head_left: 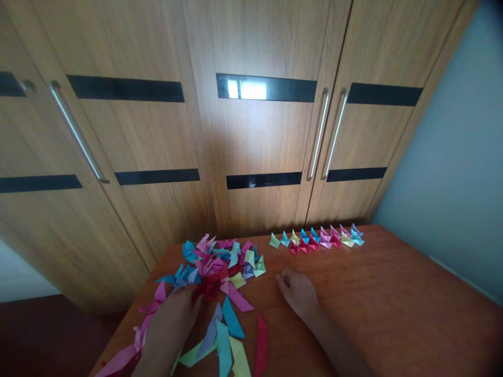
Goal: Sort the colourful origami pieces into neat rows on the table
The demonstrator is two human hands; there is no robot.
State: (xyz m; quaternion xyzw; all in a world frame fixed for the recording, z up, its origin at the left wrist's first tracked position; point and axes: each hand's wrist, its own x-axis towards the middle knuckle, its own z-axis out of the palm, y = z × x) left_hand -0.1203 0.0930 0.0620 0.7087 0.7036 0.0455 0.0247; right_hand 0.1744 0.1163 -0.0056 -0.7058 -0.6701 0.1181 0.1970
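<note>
My left hand (176, 311) reaches into a heap of folded paper pieces (212, 264) in pink, blue, red and pale green. Its thumb and fingers are apart beside the red folded pieces (210, 285), and some fingertips are hidden. On the table to the right of the heap rests my right hand (298, 293), its fingers curled in with nothing visible in them. Loose folded paper strips lie between my forearms, among them a blue strip (232, 318), a red strip (261, 345) and a turquoise strip (223, 348).
Small pointed paper pieces (325, 238) stand in rows along the back of the brown wooden table (393, 298). Pink folded papers (135, 340) trail along the left edge. Behind the table rises a wooden wardrobe (259, 141) with metal handles. A pale wall (448, 183) is at the right.
</note>
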